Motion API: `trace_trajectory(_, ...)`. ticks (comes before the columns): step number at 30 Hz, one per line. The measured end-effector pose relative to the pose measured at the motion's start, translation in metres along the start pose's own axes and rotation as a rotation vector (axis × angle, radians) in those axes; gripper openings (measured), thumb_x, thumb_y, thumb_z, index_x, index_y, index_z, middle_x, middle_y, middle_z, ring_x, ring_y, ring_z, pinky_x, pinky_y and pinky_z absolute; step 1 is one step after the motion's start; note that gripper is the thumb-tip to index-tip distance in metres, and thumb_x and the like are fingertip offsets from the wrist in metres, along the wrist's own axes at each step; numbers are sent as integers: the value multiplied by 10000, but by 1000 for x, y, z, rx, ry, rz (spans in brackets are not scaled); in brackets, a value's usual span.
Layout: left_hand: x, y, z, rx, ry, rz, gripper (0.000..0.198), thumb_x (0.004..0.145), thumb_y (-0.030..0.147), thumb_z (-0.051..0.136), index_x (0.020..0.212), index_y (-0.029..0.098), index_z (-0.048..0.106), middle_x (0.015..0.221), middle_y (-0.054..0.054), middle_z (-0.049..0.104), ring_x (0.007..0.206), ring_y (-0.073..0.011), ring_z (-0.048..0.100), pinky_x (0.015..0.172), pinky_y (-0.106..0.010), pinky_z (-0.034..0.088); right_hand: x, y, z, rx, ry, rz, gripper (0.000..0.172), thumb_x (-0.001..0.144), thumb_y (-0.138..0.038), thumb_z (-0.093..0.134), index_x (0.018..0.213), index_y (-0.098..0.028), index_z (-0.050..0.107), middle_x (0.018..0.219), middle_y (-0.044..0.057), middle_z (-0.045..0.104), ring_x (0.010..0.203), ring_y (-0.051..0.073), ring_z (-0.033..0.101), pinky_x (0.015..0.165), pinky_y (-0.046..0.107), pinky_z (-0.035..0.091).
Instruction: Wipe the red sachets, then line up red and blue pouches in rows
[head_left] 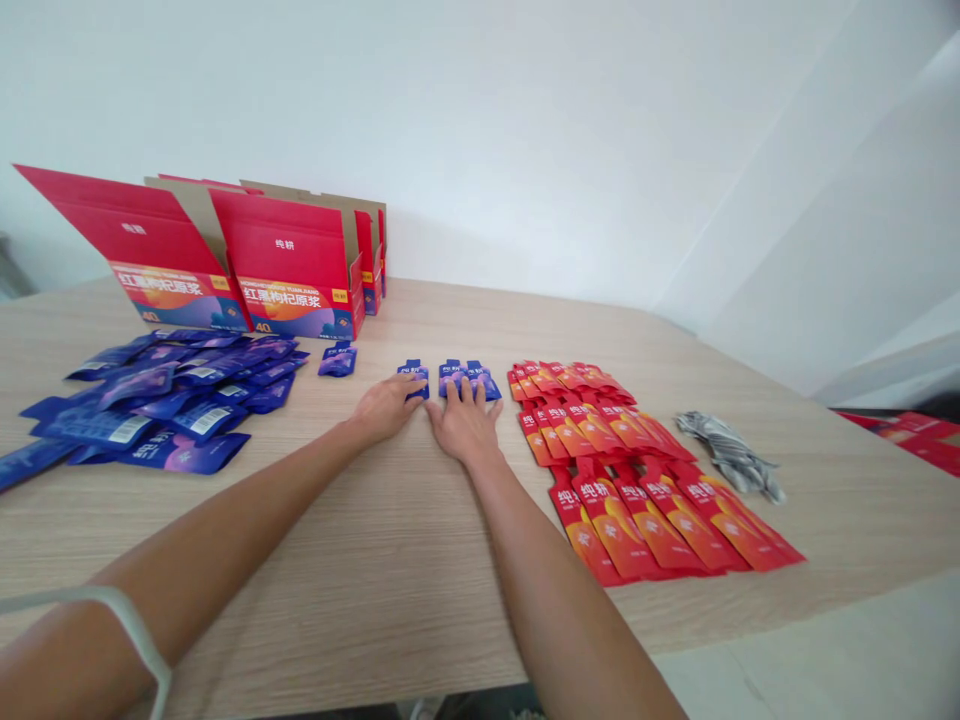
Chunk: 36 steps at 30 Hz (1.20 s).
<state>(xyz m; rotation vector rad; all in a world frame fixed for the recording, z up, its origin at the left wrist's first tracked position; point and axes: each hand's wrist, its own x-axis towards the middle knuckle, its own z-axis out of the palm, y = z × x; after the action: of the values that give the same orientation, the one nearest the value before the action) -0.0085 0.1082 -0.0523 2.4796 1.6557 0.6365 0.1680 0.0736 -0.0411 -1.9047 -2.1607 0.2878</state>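
Note:
Flat on the table, a blue pouch [412,371] lies under the fingertips of my left hand [386,405]. My right hand [465,422] rests with spread fingers on two overlapping blue pouches [450,370] just to the right. Another single blue pouch [337,361] lies to the left, apart from both hands. Further left is a loose heap of blue pouches [180,390], some showing barcodes. Right of my hands, red pouches [592,430] lie in three overlapping rows with their spouts pointing away from me.
Red cardboard boxes [289,265] with raised flaps stand at the back left of the wooden table [360,590]. Crumpled grey-striped gloves or cloth [727,450] lie right of the red rows. A white wall rises behind. Red packaging [915,440] shows at the far right.

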Motion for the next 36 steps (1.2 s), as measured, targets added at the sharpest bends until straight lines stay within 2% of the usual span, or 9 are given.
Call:
trace_trajectory(5, 11, 3, 3, 11, 2, 8, 435, 1043, 287, 522, 1426, 228, 721, 1576, -82, 620, 1482, -267, 572, 1258, -406, 436, 0, -1, 1, 2, -5, 9, 766, 1102, -646, 225, 1727, -205, 270, 1828, 138, 142, 1685, 406, 59, 1275, 751, 89)
trace_trajectory(13, 18, 5, 6, 22, -19, 9, 425, 1041, 274, 526, 1411, 219, 727, 1560, -85, 638, 1481, -258, 572, 1260, -396, 431, -2, -2, 0, -9, 4, 8, 759, 1098, -637, 235, 1730, -217, 265, 1827, 132, 152, 1683, 404, 85, 1277, 750, 97)
trace_trajectory(18, 16, 7, 7, 13, 21, 27, 457, 1020, 298, 551, 1448, 205, 682, 1542, -99, 652, 1445, -254, 602, 1245, -388, 447, 0, -1, 1, -16, 11, 3, 765, 1097, -631, 242, 1732, -205, 256, 1826, 147, 138, 1680, 417, 96, 1269, 760, 109)
trace_trajectory(20, 13, 2, 0, 53, 70, -1, 475, 1040, 338, 518, 1463, 176, 659, 1551, -130, 637, 1442, -255, 600, 1243, -385, 443, -1, -1, 2, -16, 40, 13, 788, 1096, -629, 243, 1738, -173, 224, 1827, 165, 111, 1680, 432, 70, 1262, 775, 101)
trace_trajectory(23, 6, -18, -21, 215, 138, -160, 497, 1074, 355, 418, 1463, 136, 637, 1575, -177, 600, 1491, -282, 538, 1259, -446, 409, -1, -2, 3, -11, 107, 28, 817, 1099, -613, 231, 1743, -115, 166, 1822, 198, 85, 1679, 447, 31, 1250, 799, 75)
trace_trajectory(25, 0, -37, -38, 302, 133, -279, 493, 1058, 366, 428, 1429, 126, 646, 1584, -200, 578, 1533, -358, 472, 1264, -562, 371, -1, -2, 3, -2, 124, 40, 824, 1099, -605, 229, 1739, -90, 163, 1817, 217, 91, 1678, 451, 32, 1244, 810, 64)
trace_trajectory(27, -6, -55, -50, 326, 50, -326, 509, 1039, 408, 446, 1385, 105, 664, 1565, -223, 586, 1514, -406, 479, 1233, -594, 393, -2, -3, 3, 7, 125, 59, 825, 1097, -603, 245, 1734, -83, 188, 1813, 224, 105, 1675, 455, 43, 1239, 819, 52)
trace_trajectory(31, -18, -66, -53, 313, -155, -248, 576, 1020, 449, 412, 1408, 99, 654, 1591, -203, 573, 1531, -372, 470, 1250, -502, 399, -2, -3, 1, 14, 109, 84, 809, 1096, -604, 261, 1732, -106, 221, 1814, 215, 122, 1671, 462, 65, 1234, 827, 48)
trace_trajectory(36, -32, -37, -38, 222, -120, -77, 606, 1007, 463, 455, 1488, 132, 619, 1639, -168, 540, 1563, -335, 448, 1289, -481, 359, -3, -4, 0, 4, 84, 91, 794, 1100, -608, 251, 1726, -121, 257, 1810, 203, 172, 1657, 484, 117, 1242, 820, 64)
